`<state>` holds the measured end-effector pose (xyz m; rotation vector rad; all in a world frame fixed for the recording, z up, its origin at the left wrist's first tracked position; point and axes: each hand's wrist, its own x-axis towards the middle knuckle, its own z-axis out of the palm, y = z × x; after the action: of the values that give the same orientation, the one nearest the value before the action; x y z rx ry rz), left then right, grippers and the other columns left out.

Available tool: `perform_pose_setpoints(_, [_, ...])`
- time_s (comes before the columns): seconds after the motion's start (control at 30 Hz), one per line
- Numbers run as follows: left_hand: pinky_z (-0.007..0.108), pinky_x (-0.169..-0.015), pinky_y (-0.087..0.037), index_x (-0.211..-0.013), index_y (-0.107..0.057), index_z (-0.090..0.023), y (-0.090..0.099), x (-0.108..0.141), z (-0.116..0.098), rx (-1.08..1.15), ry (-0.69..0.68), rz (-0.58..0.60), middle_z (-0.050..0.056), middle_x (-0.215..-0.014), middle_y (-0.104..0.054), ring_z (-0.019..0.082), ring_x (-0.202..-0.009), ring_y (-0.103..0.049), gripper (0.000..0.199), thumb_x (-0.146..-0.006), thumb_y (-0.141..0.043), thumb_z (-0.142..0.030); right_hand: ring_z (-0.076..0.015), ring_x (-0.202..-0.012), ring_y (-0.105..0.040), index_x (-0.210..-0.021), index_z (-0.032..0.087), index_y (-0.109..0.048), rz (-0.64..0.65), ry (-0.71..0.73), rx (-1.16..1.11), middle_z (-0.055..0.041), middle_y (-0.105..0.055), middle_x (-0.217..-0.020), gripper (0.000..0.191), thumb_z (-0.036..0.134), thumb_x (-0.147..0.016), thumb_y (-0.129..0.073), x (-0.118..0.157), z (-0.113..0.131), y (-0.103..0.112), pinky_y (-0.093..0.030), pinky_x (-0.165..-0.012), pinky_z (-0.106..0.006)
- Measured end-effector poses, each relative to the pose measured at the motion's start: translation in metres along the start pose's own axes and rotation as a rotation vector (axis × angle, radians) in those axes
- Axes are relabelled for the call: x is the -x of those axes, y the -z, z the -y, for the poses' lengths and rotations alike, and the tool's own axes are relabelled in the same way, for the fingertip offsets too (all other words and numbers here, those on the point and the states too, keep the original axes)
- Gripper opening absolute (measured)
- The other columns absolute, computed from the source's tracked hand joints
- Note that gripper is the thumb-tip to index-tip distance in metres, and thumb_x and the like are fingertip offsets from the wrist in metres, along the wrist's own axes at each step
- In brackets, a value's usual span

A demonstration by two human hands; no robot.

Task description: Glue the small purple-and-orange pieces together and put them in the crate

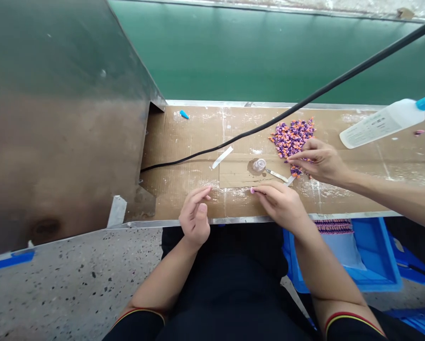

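Your right hand [278,206] rests at the near edge of the cardboard-covered bench [184,189], its fingers closed and reaching left, pinching a small pink piece [252,190] at their tips. Your left hand [194,218] sits just left of it, fingers half curled and raised. You can't quite tell whether it holds anything small.

The heap of purple and orange pieces [292,142] lies far of both hands and to the right, its long axis running from far right to near left. Your right hand is the nearer one, with your left well beyond it.

Between your right hand and the heap stand a small clear cup [259,165] on a damp stain and a slim metal spatula [276,175], its blade pointing toward the cup. A co-worker's hand [321,161] comes in from the right, its fingers extended and touching the heap's near end. Farther right lies a white squeeze bottle with a blue tip [383,124].
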<state>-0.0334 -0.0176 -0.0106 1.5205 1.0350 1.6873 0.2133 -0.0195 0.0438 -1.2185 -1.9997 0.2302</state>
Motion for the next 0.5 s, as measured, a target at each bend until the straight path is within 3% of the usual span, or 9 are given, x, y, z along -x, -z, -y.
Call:
perform_pose_setpoints(0.17, [0.032, -0.077, -0.06, -0.124, -0.082, -0.023, -0.004, -0.002, 0.0, -0.016, -0.023, 0.017, 0.011, -0.117, -0.079, 0.021, -0.104, -0.073, 0.031, -0.109, -0.054, -0.023, -0.0135, -0.065, -0.068, -0.083, 0.028, -0.071, 0.25, 0.199, 0.068, -0.0015, -0.071, -0.078, 0.03, 0.024, -0.109, -0.057, -0.003, -0.03, 0.001, -0.056, -0.049, -0.026])
perform_pose_setpoints(0.23, [0.033, -0.077, -0.061, -0.122, -0.081, -0.023, -0.005, 0.001, -0.002, -0.046, -0.019, 0.027, 0.011, -0.116, -0.079, 0.023, -0.108, -0.074, 0.03, -0.109, -0.054, -0.024, -0.0126, -0.067, -0.069, -0.086, 0.028, -0.071, 0.293, 0.232, 0.088, -0.0018, -0.072, -0.082, 0.031, 0.024, -0.11, -0.053, -0.006, -0.031, 0.001, -0.057, -0.051, -0.025])
perform_pose_setpoints(0.3, [0.037, -0.077, -0.063, -0.12, -0.081, -0.024, 0.002, 0.004, -0.002, -0.102, -0.057, 0.014, 0.01, -0.113, -0.08, 0.024, -0.106, -0.075, 0.03, -0.108, -0.054, -0.026, -0.0143, -0.077, -0.075, -0.101, 0.028, -0.075, 0.278, 0.208, 0.073, -0.0043, -0.078, -0.095, 0.028, 0.022, -0.11, -0.05, -0.006, -0.03, 0.004, -0.064, -0.059, -0.028])
perform_pose_setpoints(0.37, [0.041, -0.075, -0.064, -0.113, -0.082, -0.024, 0.021, 0.006, -0.004, -0.212, -0.196, -0.027, 0.01, -0.104, -0.08, 0.025, -0.094, -0.076, 0.027, -0.104, -0.056, -0.027, -0.0159, -0.083, -0.079, -0.119, 0.03, -0.076, 0.228, 0.115, 0.008, -0.0067, -0.08, -0.107, 0.027, 0.021, -0.108, -0.052, -0.002, -0.03, 0.008, -0.068, -0.064, -0.029])
perform_pose_setpoints(0.43, [0.043, -0.065, -0.061, -0.094, -0.081, -0.024, 0.051, 0.001, -0.008, -0.348, -0.439, -0.124, 0.008, -0.084, -0.075, 0.025, -0.076, -0.073, 0.022, -0.099, -0.061, -0.031, -0.0164, -0.079, -0.08, -0.13, 0.032, -0.074, 0.156, -0.001, -0.077, -0.0068, -0.081, -0.107, 0.03, 0.022, -0.105, -0.06, 0.007, -0.028, 0.009, -0.068, -0.061, -0.028])
perform_pose_setpoints(0.47, [0.042, -0.058, -0.058, -0.081, -0.077, -0.025, 0.067, -0.005, -0.012, -0.387, -0.569, -0.211, 0.006, -0.072, -0.068, 0.023, -0.065, -0.068, 0.025, -0.097, -0.062, -0.037, -0.0172, -0.077, -0.08, -0.132, 0.033, -0.073, 0.108, -0.047, -0.105, -0.0065, -0.082, -0.104, 0.032, 0.023, -0.103, -0.065, 0.013, -0.027, 0.007, -0.068, -0.06, -0.028])
perform_pose_setpoints(0.5, [0.042, -0.051, -0.053, -0.069, -0.069, -0.027, 0.082, -0.012, -0.017, -0.322, -0.597, -0.339, 0.004, -0.063, -0.056, 0.022, -0.055, -0.058, 0.037, -0.096, -0.06, -0.05, -0.0186, -0.077, -0.081, -0.132, 0.035, -0.074, 0.053, -0.079, -0.119, -0.0065, -0.082, -0.102, 0.032, 0.025, -0.102, -0.068, 0.019, -0.025, 0.005, -0.069, -0.061, -0.029])
